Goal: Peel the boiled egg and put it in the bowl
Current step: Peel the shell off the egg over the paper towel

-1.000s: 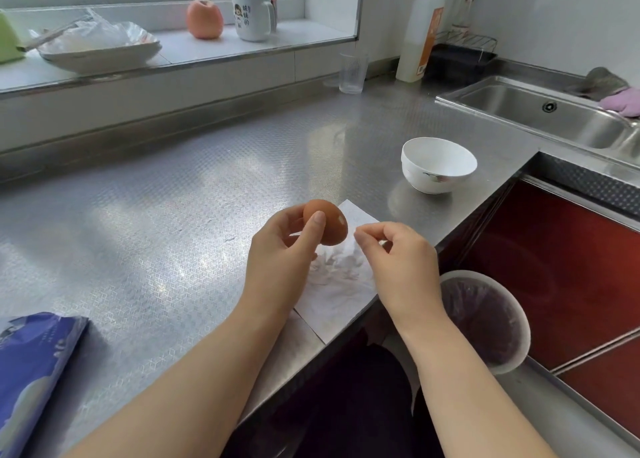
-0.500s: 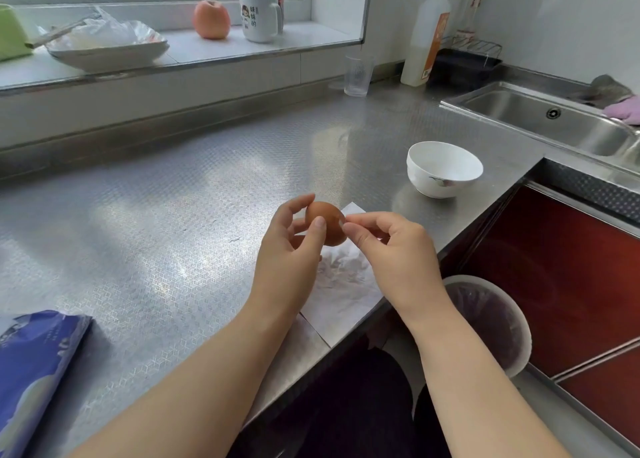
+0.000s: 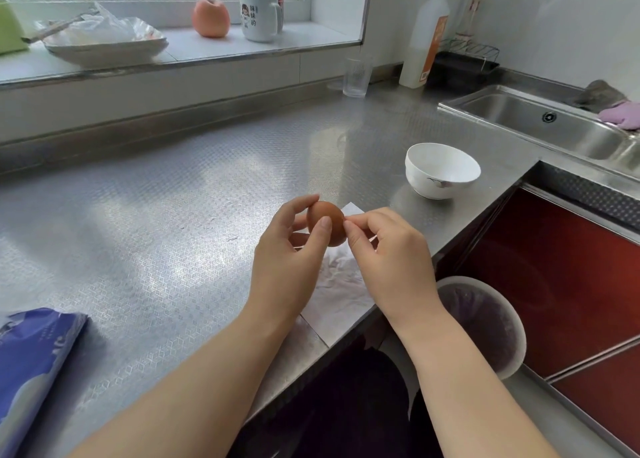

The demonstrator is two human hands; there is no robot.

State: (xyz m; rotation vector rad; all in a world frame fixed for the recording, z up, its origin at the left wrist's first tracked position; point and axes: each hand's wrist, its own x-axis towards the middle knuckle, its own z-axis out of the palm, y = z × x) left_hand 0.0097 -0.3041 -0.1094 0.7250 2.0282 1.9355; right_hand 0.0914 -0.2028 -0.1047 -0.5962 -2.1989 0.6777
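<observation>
Brown egg (image 3: 327, 222) pinched in left hand (image 3: 289, 263) grip, right hand (image 3: 389, 260) fingertips pinching its right side, white bowl (image 3: 442, 170) far right on worktop (image 3: 156, 215)

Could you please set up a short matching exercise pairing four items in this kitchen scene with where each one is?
Things:
1. egg
2. bowl
3. apple
4. paper towel

Places:
A. on the window ledge beside the mug
B. flat on the counter edge, under the hands
C. held in the left hand
D. on the counter near the sink

Pairs: 1-C, 2-D, 3-A, 4-B
</observation>
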